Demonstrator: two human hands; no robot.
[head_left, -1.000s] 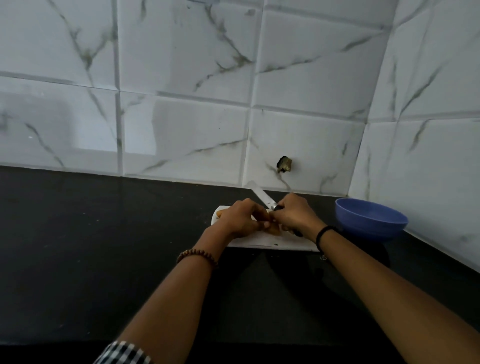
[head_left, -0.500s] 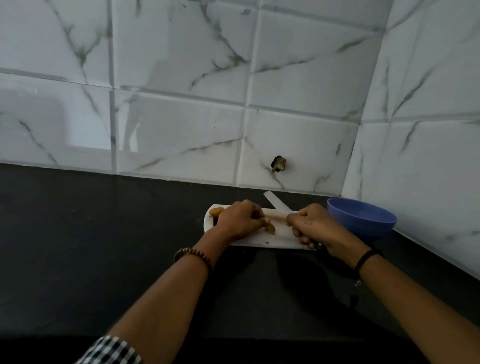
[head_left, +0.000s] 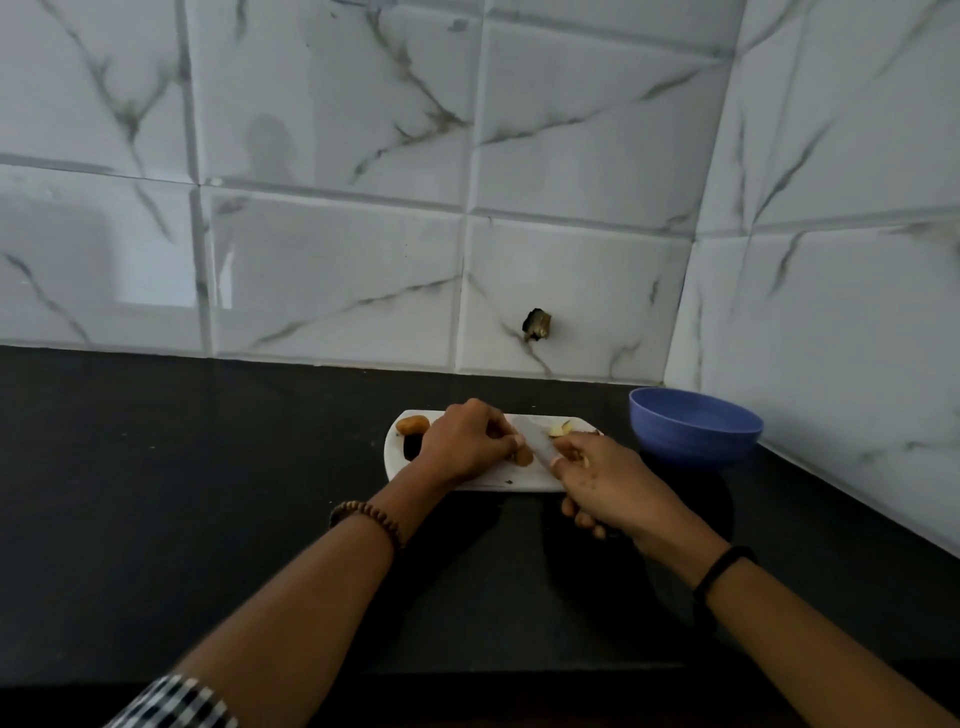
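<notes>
I see the right hand (head_left: 608, 486) clamped on the knife (head_left: 536, 441), its long axis diagonal, tip pointing away-left from that hand. The left hand (head_left: 462, 441) pinches the orange piece (head_left: 523, 457) beside the blade.

knife (head_left: 537, 441): pale blade, slanting over the middle of the chopping board (head_left: 395, 460), tip toward the board's far edge, handle gripped in the right hand (head_left: 608, 483) at the board's near right corner | orange-brown piece (head_left: 523, 457): small, rounded, lying mid-board, against the blade's left side, pinched by the left hand (head_left: 465, 441)
</notes>
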